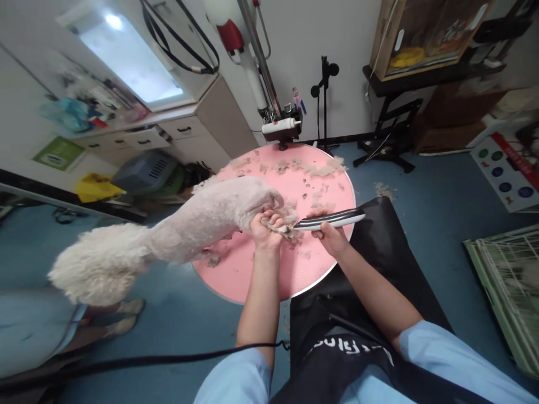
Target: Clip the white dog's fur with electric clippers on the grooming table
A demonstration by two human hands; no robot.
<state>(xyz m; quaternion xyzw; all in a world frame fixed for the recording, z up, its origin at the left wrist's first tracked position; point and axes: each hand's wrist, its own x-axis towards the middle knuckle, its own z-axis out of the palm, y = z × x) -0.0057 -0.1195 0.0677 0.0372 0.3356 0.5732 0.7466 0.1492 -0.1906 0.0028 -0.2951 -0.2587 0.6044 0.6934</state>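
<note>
A white dog (202, 219) stretches leftward over the round pink table (269, 280), its body clipped short and its head (101, 258) still curly. My left hand (266, 230) is closed round one of its hind legs, and the paw (283, 229) sticks out toward the right. In my right hand (332, 238) is a black and white hair clipper (332, 219), held level. Its blade end meets the paw or lies right beside it; which one I cannot tell. Cut fur (324, 168) is scattered over the tabletop.
A post with a white bottle (280, 125) on its holder rises at the table's far edge. Another person's legs (113, 322) show at left. A black cord (168, 359) crosses in front. At right stands a wire crate (514, 286).
</note>
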